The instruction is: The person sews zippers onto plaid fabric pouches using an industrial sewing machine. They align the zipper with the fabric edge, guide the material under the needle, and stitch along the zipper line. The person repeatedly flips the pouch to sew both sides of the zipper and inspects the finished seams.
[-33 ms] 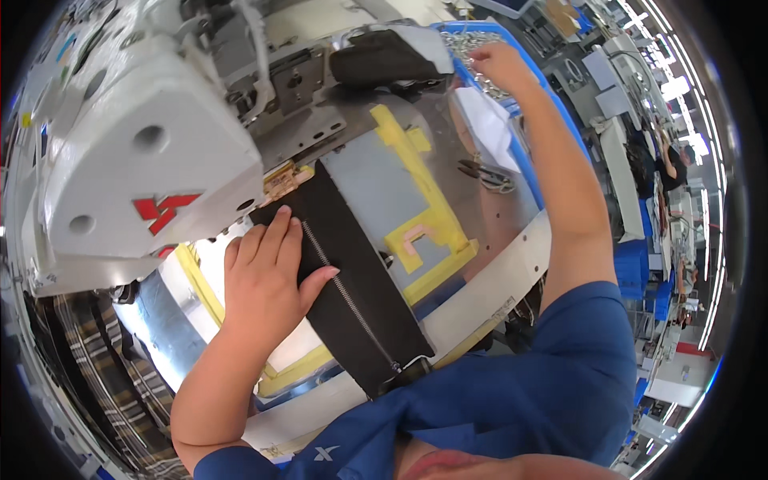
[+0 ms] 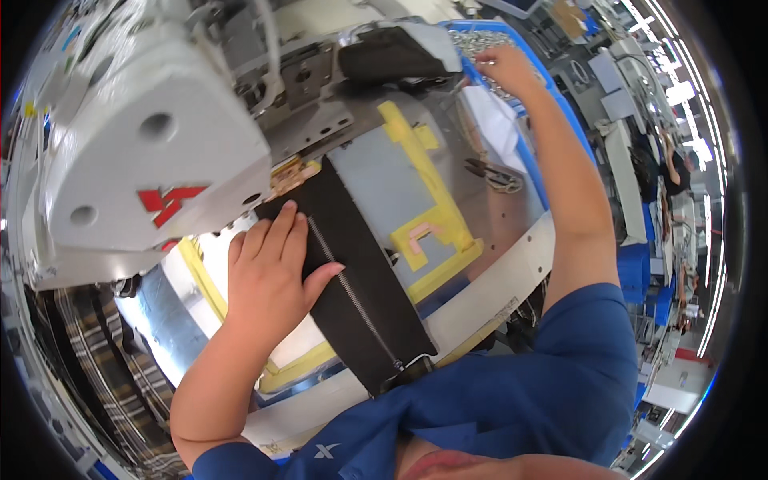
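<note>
My left hand (image 2: 270, 276) lies on a black fabric strip (image 2: 382, 276), fingers stretched out flat and thumb spread over the metal zipper (image 2: 352, 296) along its middle. The strip's far end lies by the presser foot (image 2: 293, 176) of a white sewing machine (image 2: 152, 128); its near end reaches my body. At the far right, my right hand (image 2: 512, 70) is over a blue bin (image 2: 532, 152) of small silvery metal parts (image 2: 480, 40). Its fingers are bent together among the parts; what they hold, if anything, is too small to make out.
Yellow tape (image 2: 436, 192) marks the metal work plate right of the strip. Thread snips (image 2: 494, 174) and a white paper (image 2: 492, 120) lie beside the bin. A dark cloth bundle (image 2: 392, 54) sits behind. Plaid fabric (image 2: 88, 344) hangs at the left.
The whole view has shifted slightly. Both hands keep their places, the left on the strip and the right at the bin.
</note>
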Demonstrator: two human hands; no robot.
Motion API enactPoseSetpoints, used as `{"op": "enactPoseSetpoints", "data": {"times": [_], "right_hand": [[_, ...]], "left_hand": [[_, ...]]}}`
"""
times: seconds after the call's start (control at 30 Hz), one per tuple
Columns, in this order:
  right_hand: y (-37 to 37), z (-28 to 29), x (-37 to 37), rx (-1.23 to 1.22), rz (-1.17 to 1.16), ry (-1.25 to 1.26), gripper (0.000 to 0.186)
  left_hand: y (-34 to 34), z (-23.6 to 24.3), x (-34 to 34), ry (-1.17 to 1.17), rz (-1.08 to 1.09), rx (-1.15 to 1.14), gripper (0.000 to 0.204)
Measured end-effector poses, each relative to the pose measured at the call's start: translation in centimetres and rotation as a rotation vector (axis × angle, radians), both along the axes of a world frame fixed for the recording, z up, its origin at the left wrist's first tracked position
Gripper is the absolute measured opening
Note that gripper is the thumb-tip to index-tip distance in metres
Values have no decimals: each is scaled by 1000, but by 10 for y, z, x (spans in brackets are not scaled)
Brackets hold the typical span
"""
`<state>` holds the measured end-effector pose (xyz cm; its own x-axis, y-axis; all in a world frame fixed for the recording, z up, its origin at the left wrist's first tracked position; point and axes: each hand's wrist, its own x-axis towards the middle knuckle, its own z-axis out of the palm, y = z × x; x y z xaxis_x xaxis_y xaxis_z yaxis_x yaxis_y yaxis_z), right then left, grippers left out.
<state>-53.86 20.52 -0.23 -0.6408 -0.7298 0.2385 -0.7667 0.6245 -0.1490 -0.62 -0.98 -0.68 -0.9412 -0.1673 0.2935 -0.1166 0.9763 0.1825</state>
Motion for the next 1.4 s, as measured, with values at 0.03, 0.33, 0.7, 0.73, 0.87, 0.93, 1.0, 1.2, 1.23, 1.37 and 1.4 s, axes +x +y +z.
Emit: {"op": "enactPoseSetpoints", "data": {"times": [0.03, 0.33, 0.7, 0.73, 0.87, 0.93, 1.0, 1.2, 1.23, 1.37, 1.4], "right_hand": [[2, -10, -1, -1, 41, 15, 29], [-14, 12, 33, 105, -32, 209, 29], [-117, 44, 302, -122, 870, -514, 16], [-120, 36, 307, -101, 905, -502, 15], [-120, 15, 312, -155, 896, -491, 14], [-120, 12, 313, -182, 893, -414, 13], [-120, 7, 313, -193, 906, -400, 14], [-118, 6, 314, -135, 954, -239, 15], [-118, 7, 314, -102, 955, -209, 15], [-126, 2, 316, -160, 897, -161, 10], [-130, 3, 317, -150, 872, -177, 9]], "left_hand": [[0, 2, 0, -2, -4, -9, 73], [1, 7, 7, 48, -86, 113, 64], [-2, 2, 7, 37, -69, 123, 64], [-3, 2, 8, 38, -67, 133, 65], [-4, 0, 8, 45, -42, 145, 67], [-4, 0, 8, 39, -21, 135, 68], [-3, 3, 8, 19, -6, 121, 69], [1, 7, 10, -27, 6, 105, 70], [2, 7, 9, -25, 6, 99, 71], [2, 6, 7, -31, 1, 74, 74], [1, 6, 6, -36, -2, 68, 76]]}}
